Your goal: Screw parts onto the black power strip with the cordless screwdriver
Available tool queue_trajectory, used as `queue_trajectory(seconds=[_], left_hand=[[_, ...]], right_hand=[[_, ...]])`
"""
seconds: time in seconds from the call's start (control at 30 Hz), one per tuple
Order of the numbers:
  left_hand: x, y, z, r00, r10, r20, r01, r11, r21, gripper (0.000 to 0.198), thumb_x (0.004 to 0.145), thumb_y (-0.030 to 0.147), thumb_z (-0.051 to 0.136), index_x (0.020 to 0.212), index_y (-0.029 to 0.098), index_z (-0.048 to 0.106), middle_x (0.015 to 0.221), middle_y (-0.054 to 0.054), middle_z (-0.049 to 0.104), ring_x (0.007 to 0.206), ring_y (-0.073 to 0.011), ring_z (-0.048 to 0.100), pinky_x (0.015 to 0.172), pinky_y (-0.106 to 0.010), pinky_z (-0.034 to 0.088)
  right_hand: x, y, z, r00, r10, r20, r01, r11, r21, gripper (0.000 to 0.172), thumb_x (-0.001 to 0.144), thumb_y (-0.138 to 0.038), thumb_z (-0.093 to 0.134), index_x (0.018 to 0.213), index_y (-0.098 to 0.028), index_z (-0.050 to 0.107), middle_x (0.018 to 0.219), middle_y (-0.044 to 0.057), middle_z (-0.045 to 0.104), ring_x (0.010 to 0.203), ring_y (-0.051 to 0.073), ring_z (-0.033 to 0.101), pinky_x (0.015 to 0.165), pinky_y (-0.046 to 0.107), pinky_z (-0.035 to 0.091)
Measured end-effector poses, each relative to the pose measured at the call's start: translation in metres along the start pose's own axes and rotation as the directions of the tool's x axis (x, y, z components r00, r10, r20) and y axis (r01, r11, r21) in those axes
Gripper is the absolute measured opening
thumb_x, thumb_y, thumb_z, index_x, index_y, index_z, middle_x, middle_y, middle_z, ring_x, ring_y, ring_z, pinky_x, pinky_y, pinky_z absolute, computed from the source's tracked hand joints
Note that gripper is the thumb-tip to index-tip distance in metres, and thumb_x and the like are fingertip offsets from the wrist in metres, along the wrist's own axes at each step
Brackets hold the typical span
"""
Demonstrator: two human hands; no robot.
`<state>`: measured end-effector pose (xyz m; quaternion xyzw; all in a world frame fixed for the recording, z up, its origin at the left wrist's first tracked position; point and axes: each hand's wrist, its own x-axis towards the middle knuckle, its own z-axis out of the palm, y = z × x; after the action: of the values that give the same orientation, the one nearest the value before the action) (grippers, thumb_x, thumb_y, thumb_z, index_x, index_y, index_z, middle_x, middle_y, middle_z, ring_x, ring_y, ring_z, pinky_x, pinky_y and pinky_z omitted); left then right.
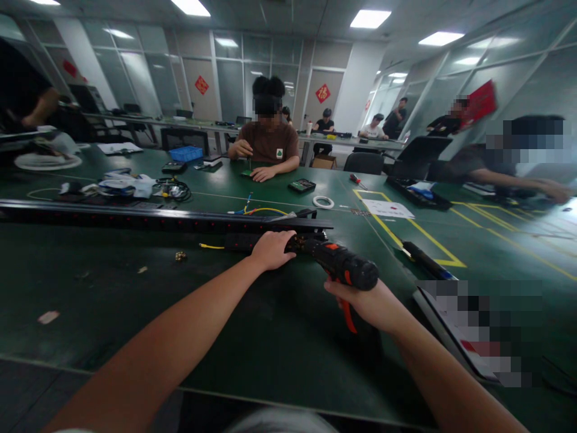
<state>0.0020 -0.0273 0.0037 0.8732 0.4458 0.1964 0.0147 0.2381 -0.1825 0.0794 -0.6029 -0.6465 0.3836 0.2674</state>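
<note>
My right hand (pixel 367 300) is wrapped round the grip of a black and orange cordless screwdriver (pixel 345 264), whose nose points left. Closed over the right end of a small black module (pixel 238 242) is my left hand (pixel 273 251), its fingers close to brass-coloured bits at the tool's tip. Whether the tip touches them I cannot tell. A short yellow wire (pixel 211 246) sticks out of the module's left end. Just behind lies a long black rail (pixel 135 220) with red dots along it. A small heap of brass-coloured screws or fittings (pixel 181 256) sits to the left.
Across the green table (pixel 270 337), a co-worker (pixel 268 141) handles a small green board. White tape roll (pixel 323 202), red screwdriver (pixel 355 178) and paper sheet (pixel 388 208) lie beyond the rail. At right are a black tool (pixel 428 260) and a clipboard (pixel 455 337).
</note>
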Motion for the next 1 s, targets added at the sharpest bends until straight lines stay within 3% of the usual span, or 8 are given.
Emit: queue_trajectory(seconds=[0.57,1.0], left_hand=[[-0.0016,0.0033,-0.0049,1.000,-0.008,0.004,0.008,1.000,-0.017,0.063,0.098,0.042,0.075,0.154,0.021,0.055,0.150,-0.012,0.069,0.134,-0.0325,0.067,0.117,-0.047,0.047],[-0.0013,0.0029,-0.0041,1.000,-0.013,0.017,0.013,1.000,-0.015,0.065,0.098,0.043,0.076,0.154,0.021,0.055,0.151,-0.012,0.068,0.136,-0.0327,0.066,0.117,-0.047,0.047]], right_hand=[[-0.0032,-0.0087,-0.0002,0.999,-0.013,-0.030,0.011,0.998,-0.061,0.020,0.083,-0.044,0.072,0.081,-0.025,0.065,0.068,-0.001,0.066,0.066,0.023,0.063,0.067,0.037,0.051],[-0.0016,-0.0060,0.0002,1.000,0.010,0.009,-0.010,1.000,-0.010,0.019,0.083,-0.043,0.072,0.081,-0.025,0.066,0.067,-0.001,0.065,0.066,0.023,0.065,0.067,0.038,0.052]])
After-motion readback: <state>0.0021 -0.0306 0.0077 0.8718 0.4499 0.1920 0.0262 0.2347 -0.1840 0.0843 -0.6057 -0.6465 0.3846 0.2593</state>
